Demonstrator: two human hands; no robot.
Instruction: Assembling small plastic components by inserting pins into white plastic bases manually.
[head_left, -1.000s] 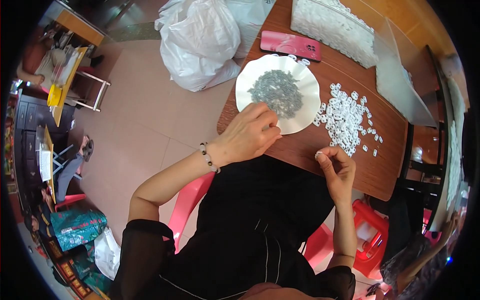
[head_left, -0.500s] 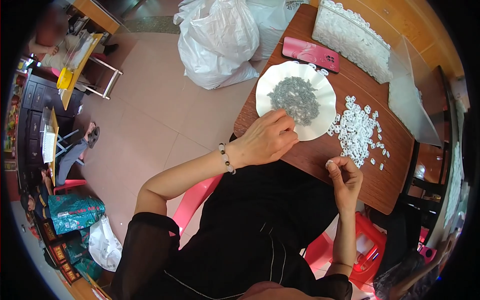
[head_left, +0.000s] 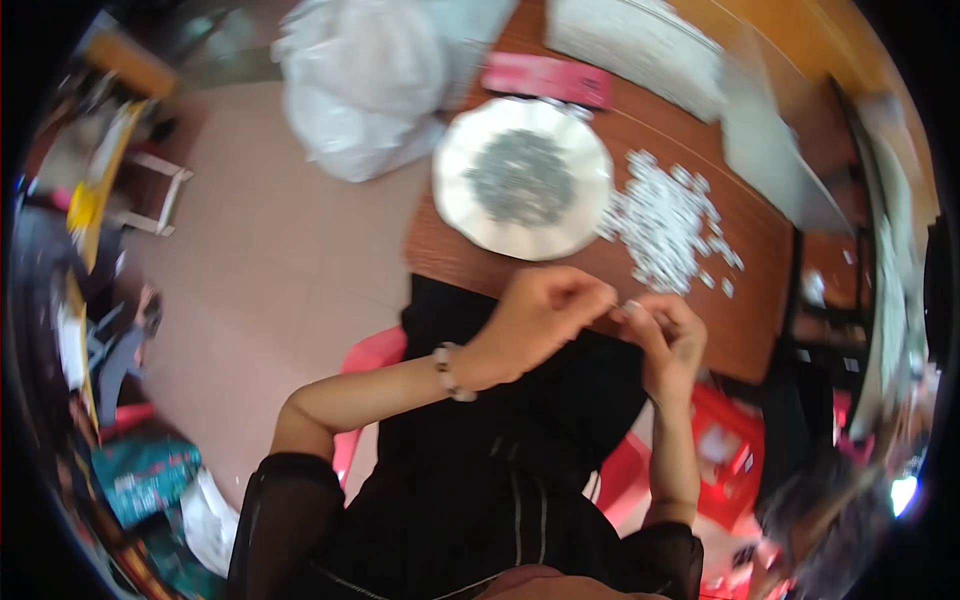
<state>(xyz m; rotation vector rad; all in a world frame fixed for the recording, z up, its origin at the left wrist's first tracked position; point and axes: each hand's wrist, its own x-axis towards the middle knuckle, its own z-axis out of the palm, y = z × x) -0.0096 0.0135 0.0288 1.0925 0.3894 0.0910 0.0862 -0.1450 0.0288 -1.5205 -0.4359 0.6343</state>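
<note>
My left hand [head_left: 530, 325], with a beaded bracelet at the wrist, is closed in a pinch just off the table's near edge. Whatever its fingertips hold is too small and blurred to name. Almost touching them, my right hand [head_left: 672, 345] grips a small white plastic piece [head_left: 630, 309] between thumb and forefinger. Beyond the hands stands a white plate with a wavy rim [head_left: 452, 190], with a heap of tiny grey metal-looking pieces [head_left: 522, 178] in it. To its right, many small white plastic pieces [head_left: 660, 225] lie in a loose pile.
On the brown table [head_left: 750, 325], a pink phone [head_left: 548, 80] lies behind the plate. A clear bin [head_left: 640, 45] of white pieces stands at the back. White sacks [head_left: 365, 90] sit on the floor at far left. A red plastic stool [head_left: 722, 455] is at right.
My left hand has left the plate and come over to the fingertips of my right hand, which still holds the white piece. The whole view has shifted, with the table now further left.
</note>
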